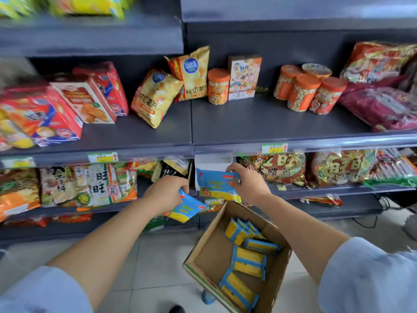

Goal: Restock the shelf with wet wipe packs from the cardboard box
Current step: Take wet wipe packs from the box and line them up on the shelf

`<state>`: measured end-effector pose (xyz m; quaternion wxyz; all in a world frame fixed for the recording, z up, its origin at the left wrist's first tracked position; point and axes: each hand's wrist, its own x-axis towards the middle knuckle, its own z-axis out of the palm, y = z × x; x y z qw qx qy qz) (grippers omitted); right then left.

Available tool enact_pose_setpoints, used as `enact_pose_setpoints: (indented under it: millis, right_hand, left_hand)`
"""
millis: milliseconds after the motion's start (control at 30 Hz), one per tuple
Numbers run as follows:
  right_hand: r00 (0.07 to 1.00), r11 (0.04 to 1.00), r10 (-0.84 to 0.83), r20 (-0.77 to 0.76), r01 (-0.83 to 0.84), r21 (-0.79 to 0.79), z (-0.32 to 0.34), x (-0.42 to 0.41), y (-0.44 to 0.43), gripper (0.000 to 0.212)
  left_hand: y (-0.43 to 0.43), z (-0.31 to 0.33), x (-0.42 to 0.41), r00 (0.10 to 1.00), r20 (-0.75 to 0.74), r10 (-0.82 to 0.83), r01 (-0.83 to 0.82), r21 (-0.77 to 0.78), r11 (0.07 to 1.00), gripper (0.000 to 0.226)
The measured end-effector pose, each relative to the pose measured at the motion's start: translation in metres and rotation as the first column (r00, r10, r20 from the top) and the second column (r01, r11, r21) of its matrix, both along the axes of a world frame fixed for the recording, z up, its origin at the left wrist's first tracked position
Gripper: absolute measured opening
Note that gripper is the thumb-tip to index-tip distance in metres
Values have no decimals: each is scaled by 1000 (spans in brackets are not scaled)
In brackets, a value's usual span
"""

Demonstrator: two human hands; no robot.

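Note:
My left hand (168, 192) grips a blue and yellow wet wipe pack (186, 208) by its top edge, tilted, in front of the lower shelf. My right hand (248, 185) holds a second wet wipe pack (215, 185) upright at the gap under the middle shelf. An open cardboard box (203, 251) stands on the floor below my hands. Several more blue and yellow packs (249, 258) lie along its right side. The grey middle shelf (259, 123) has bare room in its front part.
Snack bags, red biscuit boxes (58, 109) and orange-lidded jars (309, 93) line the middle shelf. Large snack bags (279, 168) fill the lower shelf at right, noodle and cracker bags (90, 186) at left. The floor is pale tile, with black cables (388, 206) at far right.

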<state>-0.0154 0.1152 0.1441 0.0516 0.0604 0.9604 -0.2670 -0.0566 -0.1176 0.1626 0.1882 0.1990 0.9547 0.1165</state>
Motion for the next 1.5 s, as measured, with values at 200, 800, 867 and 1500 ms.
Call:
enact_pose_setpoints:
  millis: [200, 800, 867, 1500]
  right_hand:
    - [990, 996, 85, -116, -89, -29, 58, -28, -50, 25]
    - [845, 964, 190, -500, -258, -70, 218, -79, -267, 26]
    - [836, 963, 174, -520, -256, -89, 232, -82, -289, 27]
    - [733, 951, -27, -680, -191, -244, 316, -162, -387, 25]
  left_hand:
    - [-57, 53, -3, 982, -191, 1, -9, -39, 999, 21]
    - [-270, 208, 0, 852, -500, 155, -177, 3, 984, 22]
    - [-292, 220, 0, 838, -517, 175, -184, 35, 982, 19]
    - [-388, 304, -59, 769, -456, 448, -128, 576, 807, 18]
